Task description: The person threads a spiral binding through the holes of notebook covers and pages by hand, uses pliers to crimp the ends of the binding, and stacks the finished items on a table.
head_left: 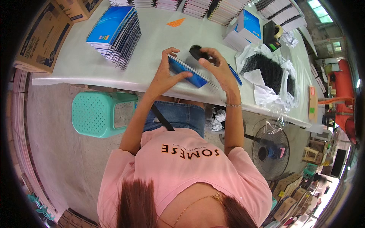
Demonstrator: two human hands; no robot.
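Insp. notes, own hands. L hand (162, 76) held a blue spiral notebook (197, 80) over the near edge of the desk (68, 62), tilted, wire coil (190, 67) uppermost; couldn't tell whether its lower edge met the desk. L fingers were closed on it, thumb across the blue cover, the others behind, approx. at one end of the spine.

R hand (222, 70) stood at the coil's other side, fingers curved, thumb and index apart, next to a dark, rounded obj. (198, 52); blur, so couldn't confirm a grip on it vs. mere overlap in view. Coil end nr R hand also blurred.

Handling, my assessment: notebook prob. light, cover fairly stiff but bendable, smooth surface likely a bit slippery. Coil prob. springy, easily bent out of shape. Best hold: flat across both covers, thumb in front, fingers behind, clear of the wire; avoid squeezing coil or lifting by its loose end.

Nearby: pen (235, 74) just beyond R hand; black coils (262, 68) on crumpled paper (265, 91) to R; notebook stack (110, 26) to L, well apart
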